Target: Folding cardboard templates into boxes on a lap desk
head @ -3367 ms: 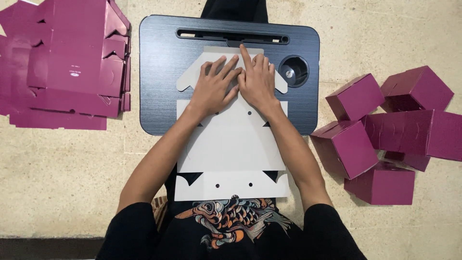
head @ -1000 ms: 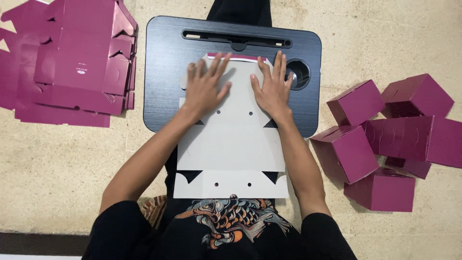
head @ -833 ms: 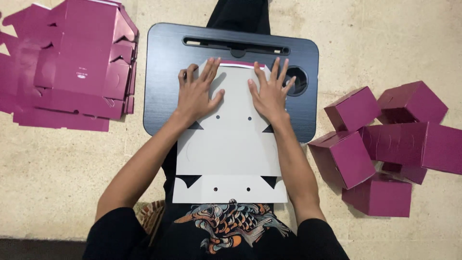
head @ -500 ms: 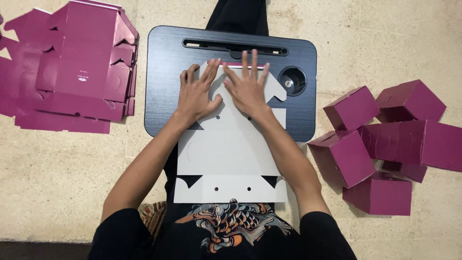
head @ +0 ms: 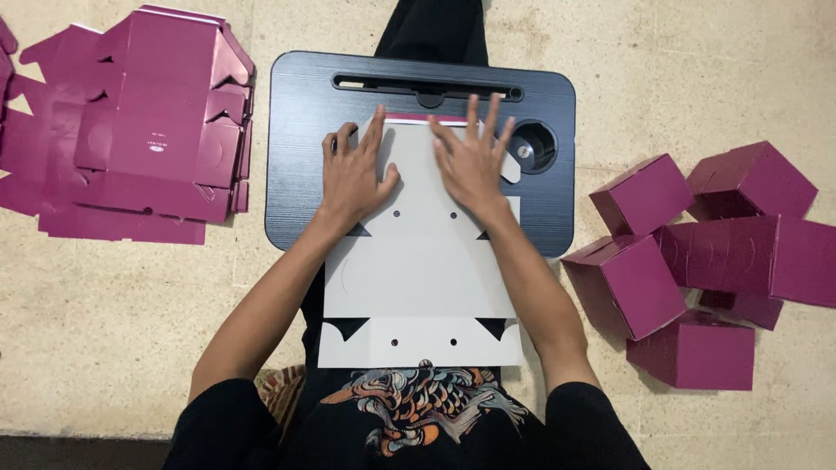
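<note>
- Far left, on the floor (head: 104,331): stack of flat magenta box blanks (head: 139,130), unfolded, lying overlapped, well apart from both hands
- Centre: dark lap tray (head: 296,139) w/ a slot along its far edge and a round cup recess (head: 533,146) at its right side; it works as the tabletop here
- White flat carton blank (head: 418,278) lies lengthwise over the tray, white side up; far end on the tray, near end hangs off toward the person's lap, over the printed black shirt (head: 418,409)
- A thin magenta strip shows at the blank's far edge (the coloured side peeking out where the flap is folded over)
- Left hand (head: 353,174): flat, palm down, fingers spread, pressing the blank's far left part; grip released, nothing clasped
- Right hand (head: 475,161): also flat, fingers splayed, pressing the far right part just beside the left hand; grip released too
- Both hands sit near each other, not touching, approx. at the fold line
- Right, on the floor: cluster of assembled magenta boxes (head: 697,252), some upright, some tipped, touching one another, well apart from the tray's right edge
</note>
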